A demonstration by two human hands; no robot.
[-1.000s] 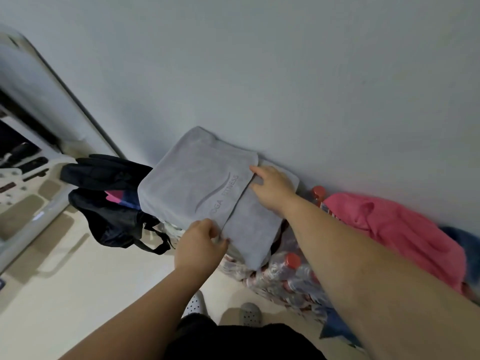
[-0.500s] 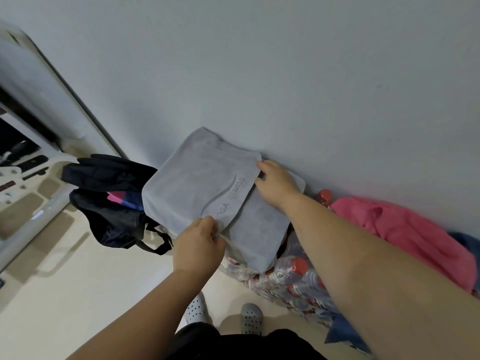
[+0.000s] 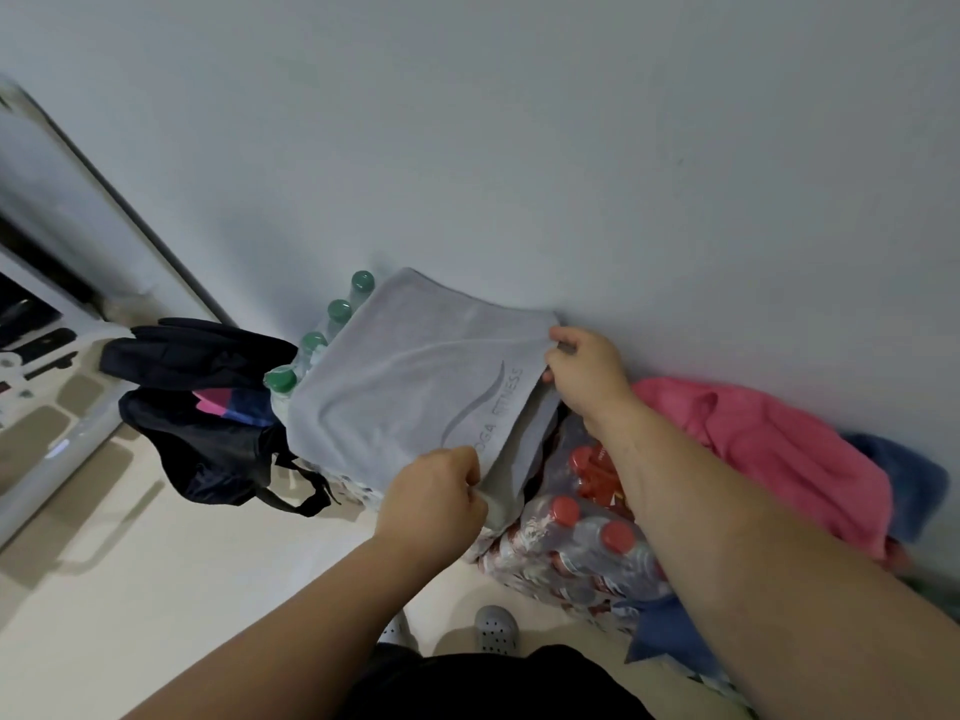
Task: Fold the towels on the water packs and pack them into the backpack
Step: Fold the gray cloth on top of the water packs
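Observation:
A grey towel with a printed logo lies folded over the water packs against the wall. My left hand pinches its near corner. My right hand pinches the far corner by the wall, and the folded flap is lifted off the lower layer. A black backpack gapes open on the floor to the left, with pink and blue cloth inside. A pink towel is heaped on the packs at the right. Partly under it lies a blue towel.
Green-capped bottles stand at the left of the grey towel. A pack of red-capped bottles sits below my right arm. A white wall rises close behind. Pale floor and grey clogs are below. A metal frame runs along the left.
Both hands have drawn the grey towel's folded edge to the right and upward. The green-capped bottles at its left are now uncovered.

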